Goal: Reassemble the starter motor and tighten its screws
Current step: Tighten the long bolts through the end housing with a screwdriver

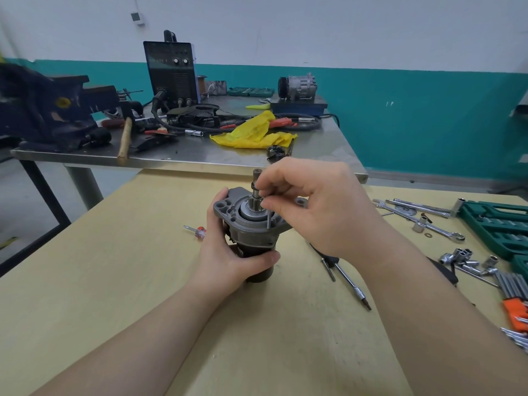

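A starter motor (251, 227) stands upright at the centre of the frame on a pale wooden table (114, 281), its shaft pointing up. The left hand (228, 252) wraps around the dark lower body, thumb across the front and fingers reaching up behind the grey flange, clenched on it. The right hand (314, 204) comes in from the right and hovers over the top of the housing, fingertips pinched together beside the shaft; a thin metal pin or long screw (268, 221) hangs down from under those fingers along the housing. Whether the fingers grip that pin or the shaft itself cannot be told.

Just left of the motor lies a small screwdriver (197, 231) with a red and clear handle. Right of it, partly under the right forearm, lie two slim driver bits or extensions (351, 284). At the right edge of the frame are wrenches (440, 228), loose sockets (463, 260), a set of hex keys in an orange holder (514, 307) and a green tool case (497, 227).

Beyond, in the upper half of the frame, a steel workbench (328, 150) carries a dark vise (43, 110), a black welding machine (171, 72), a yellow cloth (254, 132) and a hammer (125, 141).
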